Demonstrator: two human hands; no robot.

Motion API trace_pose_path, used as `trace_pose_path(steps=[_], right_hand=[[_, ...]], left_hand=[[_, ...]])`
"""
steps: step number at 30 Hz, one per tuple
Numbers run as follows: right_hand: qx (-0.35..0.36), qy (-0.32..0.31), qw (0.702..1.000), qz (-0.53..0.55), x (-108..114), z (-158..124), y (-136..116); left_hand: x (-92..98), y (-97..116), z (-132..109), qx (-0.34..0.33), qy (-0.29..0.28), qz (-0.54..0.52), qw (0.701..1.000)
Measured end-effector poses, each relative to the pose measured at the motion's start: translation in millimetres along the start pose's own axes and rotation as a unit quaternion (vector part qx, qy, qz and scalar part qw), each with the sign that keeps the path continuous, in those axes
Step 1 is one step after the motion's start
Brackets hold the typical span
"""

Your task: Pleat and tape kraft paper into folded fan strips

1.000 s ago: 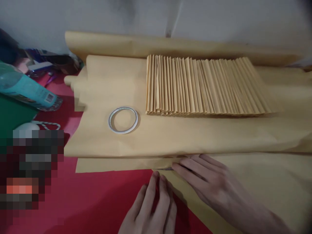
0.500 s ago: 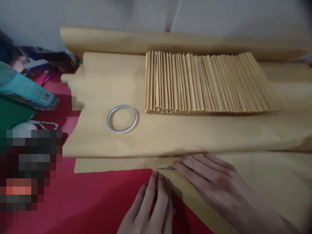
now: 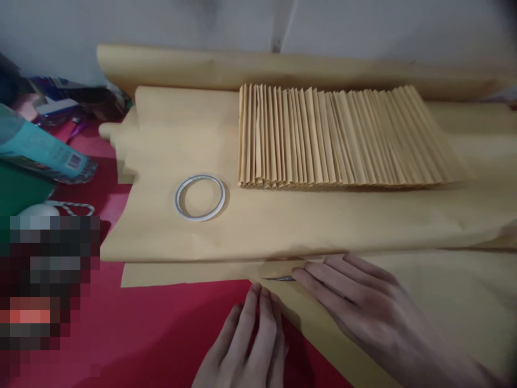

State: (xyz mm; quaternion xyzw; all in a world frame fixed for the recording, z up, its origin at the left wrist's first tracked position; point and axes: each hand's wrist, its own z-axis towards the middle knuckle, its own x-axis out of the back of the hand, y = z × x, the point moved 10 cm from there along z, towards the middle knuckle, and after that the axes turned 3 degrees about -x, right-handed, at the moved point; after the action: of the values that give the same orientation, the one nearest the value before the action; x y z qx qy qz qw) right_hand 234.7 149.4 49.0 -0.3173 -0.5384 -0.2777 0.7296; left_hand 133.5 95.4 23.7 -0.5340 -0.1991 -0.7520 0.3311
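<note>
My left hand (image 3: 248, 345) lies flat on the red surface (image 3: 161, 328), fingers stretched out and close together, fingertips at the corner of a brown paper sheet (image 3: 424, 302). My right hand (image 3: 355, 302) rests flat on that sheet, fingers extended toward the same corner. A thin dark sliver (image 3: 278, 278) shows at my right fingertips; I cannot make out what it is. Beyond lies a wide brown paper layer (image 3: 302, 226) bearing an accordion-pleated paper stack (image 3: 343, 137) and a thin white tape ring (image 3: 200, 197).
A brown paper roll (image 3: 283, 67) lies along the wall at the back. At the left are a teal bottle (image 3: 40, 151) on its side, a green object (image 3: 20, 188), a white item with a cord (image 3: 52, 209) and assorted clutter (image 3: 68, 102).
The view has shifted slightly. My hands have barely moved; the right fingertips drew back a little, showing more of the dark sliver.
</note>
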Motion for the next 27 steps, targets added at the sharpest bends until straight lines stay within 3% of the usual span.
trace_pose_path(steps=[10, 27], right_hand=[[-0.019, -0.014, 1.000, 0.020, -6, -13, 8], [-0.014, 0.009, 1.000, -0.005, 6, -13, 11]], left_hand=[[0.7, -1, 0, 0.001, 0.000, 0.003, 1.000], [0.0, -1, 6, -0.040, -0.006, -0.006, 0.999]])
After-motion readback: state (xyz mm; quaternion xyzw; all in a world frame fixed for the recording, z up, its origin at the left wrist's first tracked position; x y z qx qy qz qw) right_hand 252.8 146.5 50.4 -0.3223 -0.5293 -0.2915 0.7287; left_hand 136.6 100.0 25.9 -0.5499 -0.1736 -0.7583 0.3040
